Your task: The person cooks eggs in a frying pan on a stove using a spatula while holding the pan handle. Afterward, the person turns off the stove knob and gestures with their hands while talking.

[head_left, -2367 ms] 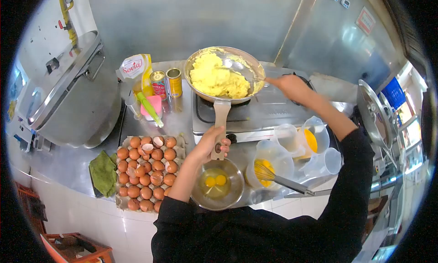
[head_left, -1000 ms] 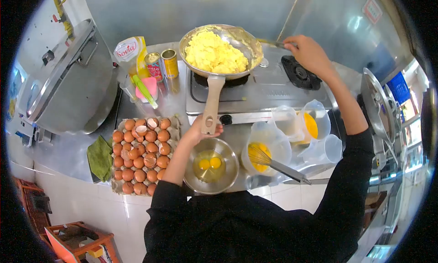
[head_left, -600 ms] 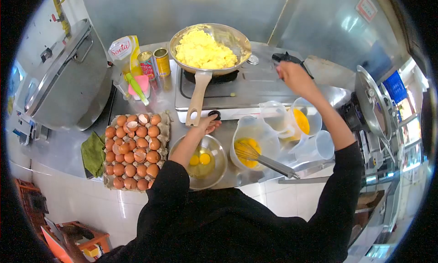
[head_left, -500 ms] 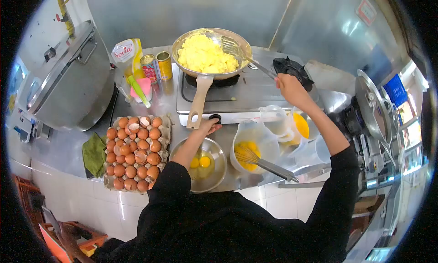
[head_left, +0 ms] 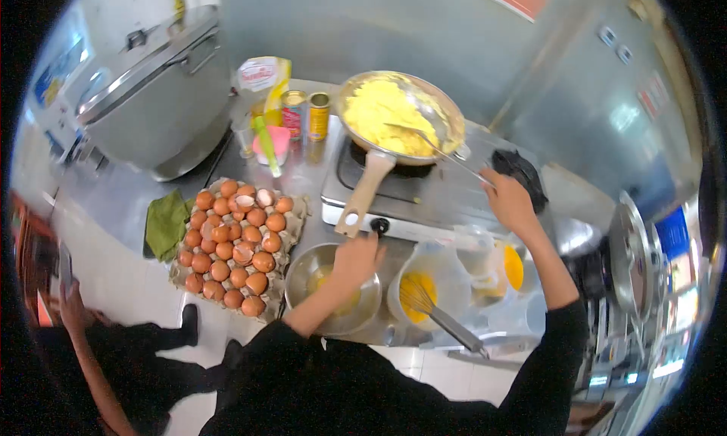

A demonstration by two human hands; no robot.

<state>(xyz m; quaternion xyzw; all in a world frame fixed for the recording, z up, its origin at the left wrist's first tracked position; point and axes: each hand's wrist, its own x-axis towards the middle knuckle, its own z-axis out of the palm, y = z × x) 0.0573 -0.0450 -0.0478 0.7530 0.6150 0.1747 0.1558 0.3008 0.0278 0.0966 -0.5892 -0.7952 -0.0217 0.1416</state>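
My right hand (head_left: 509, 203) is closed round the handle of a slotted spatula (head_left: 452, 158). The spatula's blade is pushed into yellow scrambled egg (head_left: 385, 112) in a frying pan (head_left: 453, 126). That pan sits on a gas stove (head_left: 424, 216), its pale handle (head_left: 368, 190) pointing toward me. Just below the stove knob (head_left: 380, 225) is my left hand (head_left: 359, 259), empty, with thumb and fingers apart. Under my left wrist, a metal bowl (head_left: 372, 300) with raw egg is partly covered. A whisk (head_left: 447, 326) leans in a clear jug (head_left: 454, 266) of egg yolk.
An egg tray (head_left: 291, 239) with eggs and broken shells is at left, beside a green cloth (head_left: 166, 224). Behind it stand cans (head_left: 318, 116), a yellow-white pouch (head_left: 265, 80) and a large pot (head_left: 159, 95). Another person's hand (head_left: 72, 303) holds a phone at far left.
My left hand has come off the stove knob and moved back toward me. The spatula blade has gone from the pan's right side into the egg. My view has tilted and shifted.
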